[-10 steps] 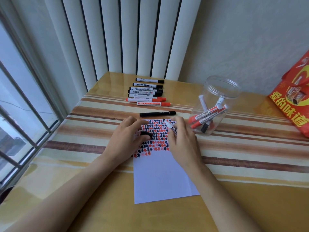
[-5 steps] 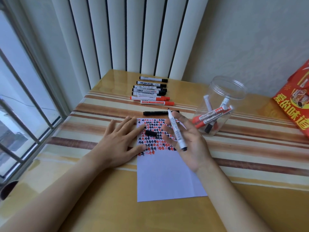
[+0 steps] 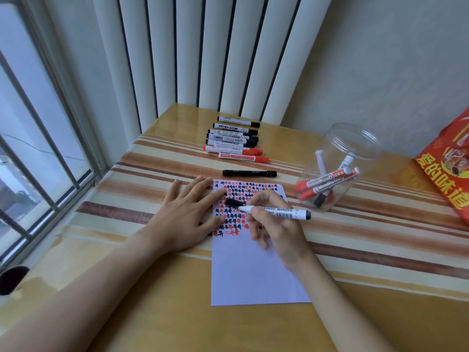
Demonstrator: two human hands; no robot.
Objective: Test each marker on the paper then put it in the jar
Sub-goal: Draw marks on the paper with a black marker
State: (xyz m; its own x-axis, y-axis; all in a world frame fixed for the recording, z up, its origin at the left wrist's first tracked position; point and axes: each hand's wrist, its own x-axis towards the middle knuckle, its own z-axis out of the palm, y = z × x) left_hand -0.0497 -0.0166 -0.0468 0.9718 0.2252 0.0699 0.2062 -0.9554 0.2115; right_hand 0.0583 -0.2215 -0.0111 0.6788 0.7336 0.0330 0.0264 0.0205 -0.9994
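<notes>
My right hand (image 3: pixel 275 224) grips an uncapped white whiteboard marker (image 3: pixel 279 212) in a writing hold, tip pointing left over the paper (image 3: pixel 253 273). The sheet's upper half is filled with red and black test marks. The marker's black cap (image 3: pixel 234 201) lies loose on the paper. My left hand (image 3: pixel 186 214) rests flat, fingers spread, on the paper's left edge. The clear plastic jar (image 3: pixel 340 168) stands open to the right and holds several markers. Several untested black and red markers (image 3: pixel 234 142) lie in a row at the back. A black marker (image 3: pixel 250 173) lies just above the paper.
A red printed bag (image 3: pixel 449 168) stands at the right edge. The table (image 3: pixel 152 313) has a striped cloth under a clear cover. A barred window is on the left, vertical blinds behind the table. A dark round object (image 3: pixel 11 279) sits at the lower left.
My right hand turned the marker from upright in the open palm into a writing grip and lowered it over the paper. The left hand stayed flat on the sheet.
</notes>
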